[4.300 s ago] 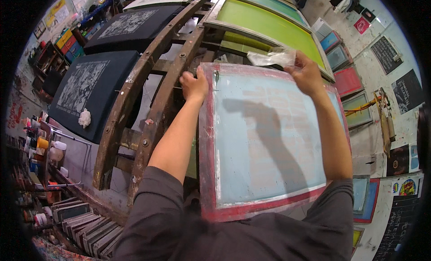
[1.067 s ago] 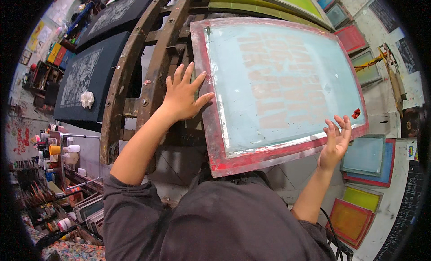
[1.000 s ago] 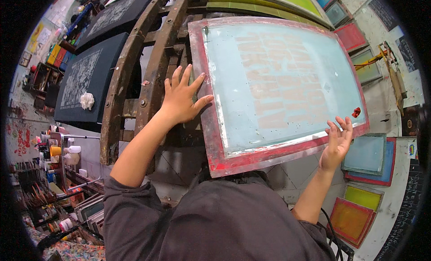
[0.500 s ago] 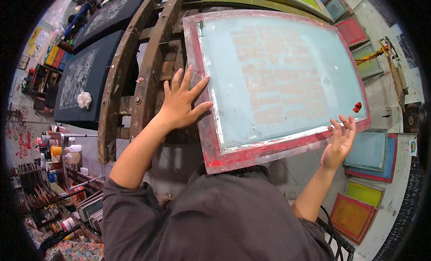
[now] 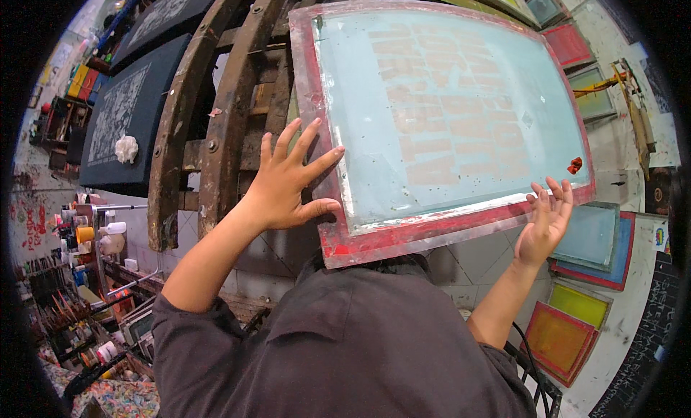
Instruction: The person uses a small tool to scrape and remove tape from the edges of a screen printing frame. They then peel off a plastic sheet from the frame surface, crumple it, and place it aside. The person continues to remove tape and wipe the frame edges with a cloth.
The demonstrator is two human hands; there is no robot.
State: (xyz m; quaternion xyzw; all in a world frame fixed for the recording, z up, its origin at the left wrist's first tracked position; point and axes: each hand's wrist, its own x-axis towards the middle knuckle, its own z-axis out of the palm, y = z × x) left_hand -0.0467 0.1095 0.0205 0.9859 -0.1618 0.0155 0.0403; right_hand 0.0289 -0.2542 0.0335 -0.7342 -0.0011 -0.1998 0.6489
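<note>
A large screen-printing frame (image 5: 345,119) lies tilted in front of me, its pale blue mesh showing faded block lettering and its border stained red. My left hand (image 5: 291,180) is spread at the frame's left edge, the fingertips on or just over the red border. At the near right corner, my right hand (image 5: 545,224) is turned palm up with its fingers loosely curved and apart, touching or just beside the rim. Near that corner a small dark red patch (image 5: 574,165) sits on the mesh. How the frame is supported underneath is hidden.
Worn wooden rails (image 5: 234,108) run along the left of the frame. Past them lie dark printed panels (image 5: 119,123), one with a crumpled white wad (image 5: 127,149). More coloured screens (image 5: 565,339) lean at the right. Shelves with bottles and tools (image 5: 86,238) stand far left.
The screen frame has shifted slightly up in view, and its lettering shows more clearly. My left hand has slid a little lower along the left border; the right hand has barely moved.
</note>
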